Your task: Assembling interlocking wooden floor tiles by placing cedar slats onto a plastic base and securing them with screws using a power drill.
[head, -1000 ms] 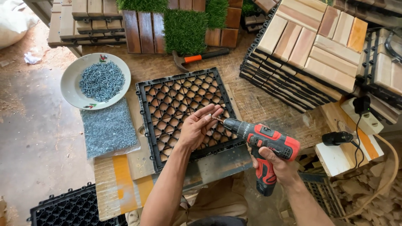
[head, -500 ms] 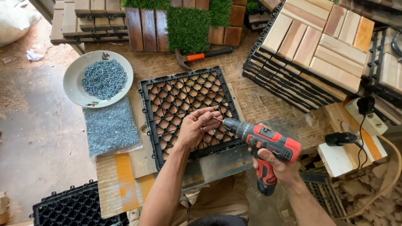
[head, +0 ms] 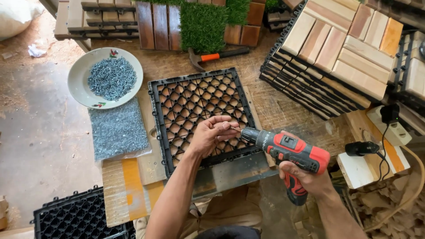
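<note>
At the far left a white plate (head: 79, 90) heaped with loose silver screws (head: 111, 78) sits on the tabletop (head: 283, 106), and just below it a clear bag of more screws (head: 117, 129) lies flat, both near the left hand, so a fresh screw is a short reach away. In the middle a black plastic grid tile base (head: 195, 95) lies face up on the tabletop over wooden slats, its open cells exposing the wood where screws go in. The left hand (head: 212, 135) rests on the grid's lower right part, fingers pinched in a closed grip around a small screw at the driver's tip, steadying it. The right hand (head: 305, 179) is wrapped tight around the handle of a red and black cordless screwdriver (head: 287, 150), angled toward that spot. Behind lies a hammer (head: 217, 56); to the right stand stacked finished wooden deck tiles (head: 341, 48)
</note>
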